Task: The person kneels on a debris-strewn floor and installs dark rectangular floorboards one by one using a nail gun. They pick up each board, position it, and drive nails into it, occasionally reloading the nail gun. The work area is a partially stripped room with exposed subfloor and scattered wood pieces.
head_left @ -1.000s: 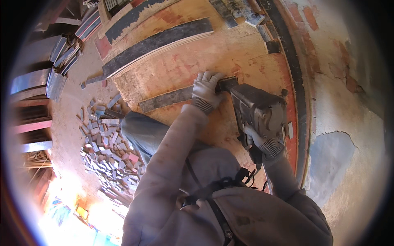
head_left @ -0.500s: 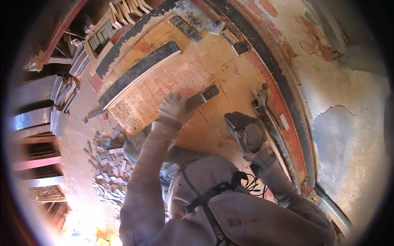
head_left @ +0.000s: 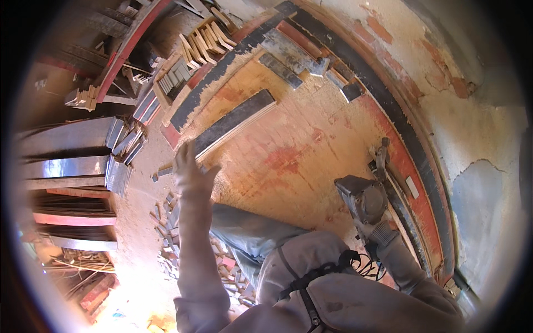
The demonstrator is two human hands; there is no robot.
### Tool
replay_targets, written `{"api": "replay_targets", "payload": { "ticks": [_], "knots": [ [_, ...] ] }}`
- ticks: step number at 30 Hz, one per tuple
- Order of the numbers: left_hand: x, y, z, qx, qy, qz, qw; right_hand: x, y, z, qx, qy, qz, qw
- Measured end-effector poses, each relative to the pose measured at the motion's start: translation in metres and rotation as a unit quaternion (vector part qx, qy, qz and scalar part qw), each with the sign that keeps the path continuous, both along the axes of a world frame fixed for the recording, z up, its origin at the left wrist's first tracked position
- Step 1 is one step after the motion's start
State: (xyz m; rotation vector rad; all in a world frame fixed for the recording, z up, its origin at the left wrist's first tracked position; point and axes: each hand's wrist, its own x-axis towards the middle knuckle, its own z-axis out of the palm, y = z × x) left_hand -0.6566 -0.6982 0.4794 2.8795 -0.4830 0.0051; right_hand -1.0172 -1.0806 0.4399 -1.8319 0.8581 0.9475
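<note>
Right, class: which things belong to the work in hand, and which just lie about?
Apparently in use:
dark, boxy power tool, held by the right hand
long, black-topped, pale-edged wooden piece, near the open left hand

Apparently lying about:
small, mostly grey, blocky pieces in a heap
pale, angled wooden pieces

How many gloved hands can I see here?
2: the pale-gloved left hand, fingers spread, near the left end of the long black-topped boards; and the pale-gloved right hand, partly hidden, holding the dark handheld power tool.

hands [head_left: 192,171]: 2 | power tool [head_left: 366,198]: 1 | long dark-topped stack [head_left: 236,123]: 1 | offcut heap [head_left: 226,265]: 1 | white chip [head_left: 412,187]: 1
</note>
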Motion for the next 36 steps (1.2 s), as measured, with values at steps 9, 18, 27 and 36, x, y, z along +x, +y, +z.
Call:
{"api": "replay_targets", "payload": {
  "ticks": [9,18,27,36],
  "knots": [
    [0.035,-0.049,-0.043,0.066,-0.065,-0.091,0.992,-0.006,0.012,0.003,-0.081,-0.098,0.086,0.988],
    [-0.061,-0.183,-0.088,-0.075,0.02,-0.236,0.969,0.0,0.018,0.007,-0.005,-0.166,0.011,0.986],
    [-0.014,-0.416,-0.099,0.036,0.074,-0.203,0.976,-0.008,0.033,-0.007,-0.04,-0.203,-0.034,0.978],
    [-0.027,-0.354,-0.103,-0.184,0.11,-0.239,0.947,-0.03,0.025,-0.039,-0.096,-0.328,0.113,0.933]
  ]
}}
